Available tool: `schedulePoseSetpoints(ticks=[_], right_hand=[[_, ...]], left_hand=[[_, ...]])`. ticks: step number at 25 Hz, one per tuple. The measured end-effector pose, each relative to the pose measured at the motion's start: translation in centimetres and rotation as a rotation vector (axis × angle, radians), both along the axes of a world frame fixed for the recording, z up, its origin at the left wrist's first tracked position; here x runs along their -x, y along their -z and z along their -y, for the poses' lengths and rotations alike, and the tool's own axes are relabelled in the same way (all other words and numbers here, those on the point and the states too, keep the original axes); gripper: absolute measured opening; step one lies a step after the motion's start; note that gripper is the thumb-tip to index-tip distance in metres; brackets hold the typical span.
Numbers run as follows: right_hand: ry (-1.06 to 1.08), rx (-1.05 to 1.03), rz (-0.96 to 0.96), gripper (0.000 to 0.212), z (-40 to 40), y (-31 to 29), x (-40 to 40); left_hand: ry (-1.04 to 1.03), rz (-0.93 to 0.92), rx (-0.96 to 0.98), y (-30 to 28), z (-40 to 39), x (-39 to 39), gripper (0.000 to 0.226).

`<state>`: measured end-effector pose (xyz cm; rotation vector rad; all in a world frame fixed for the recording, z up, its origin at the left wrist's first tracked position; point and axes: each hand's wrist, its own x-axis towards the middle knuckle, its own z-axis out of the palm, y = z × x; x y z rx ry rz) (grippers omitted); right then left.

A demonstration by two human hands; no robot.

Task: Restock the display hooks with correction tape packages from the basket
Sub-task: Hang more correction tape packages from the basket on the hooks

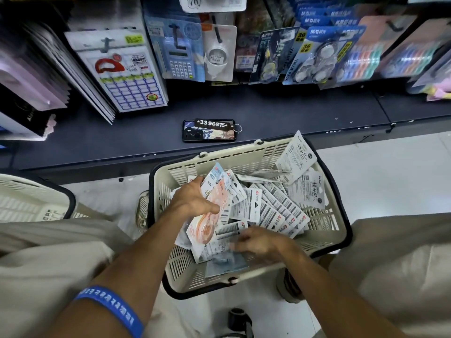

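Observation:
A cream plastic basket point(244, 157) with a black rim sits on the floor between my knees, holding several correction tape packages point(275, 211), most lying back side up. My left hand point(192, 198) grips a fanned stack of packages point(212, 215) over the basket, an orange-printed one on top. My right hand point(261, 242) reaches into the near side of the basket, its blurred fingers on a bluish package point(227, 262); whether they grip it is unclear. Correction tape packs point(314, 57) hang on display hooks at the upper right.
A phone point(209, 131) with a numbered key tag lies on the dark shelf ledge point(292, 113) behind the basket. Calculators, label sheets and notebooks hang or stand at upper left. A second cream basket point(29, 198) sits at the left on the white floor.

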<state>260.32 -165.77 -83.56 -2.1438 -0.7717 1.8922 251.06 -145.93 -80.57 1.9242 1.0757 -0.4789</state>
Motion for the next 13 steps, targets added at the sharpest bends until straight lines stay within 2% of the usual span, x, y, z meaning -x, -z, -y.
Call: schedulePoseSetpoints(ticks=[2, 4, 6, 8, 10, 13], right_hand=[[0.230, -0.078, 0.087, 0.023, -1.4, 1.0, -0.5], [0.290, -0.170, 0.191, 0.033, -3.8, 2.1, -0.5], [0.340, -0.220, 0.170, 0.048, -6.1, 3.1, 0.6], [0.371, -0.228, 0.115, 0.050, -7.6, 4.6, 2.4], [0.456, -0.213, 0.154, 0.041, -8.4, 5.4, 4.4], [0.471, -0.291, 0.291, 0.016, -9.4, 5.7, 5.6]], left_hand=[[0.077, -0.006, 0.028, -2.3, -1.2, -0.2, 0.081], [0.111, 0.010, -0.036, -5.2, -3.1, 0.1, 0.069], [0.071, 0.044, -0.142, -8.4, -5.0, 0.8, 0.061], [-0.019, 0.077, -0.248, -10.6, -6.3, 2.0, 0.060], [-0.082, 0.104, -0.295, -11.6, -6.9, 3.2, 0.059], [-0.167, 0.158, -0.269, -11.4, -7.0, 4.0, 0.062]])
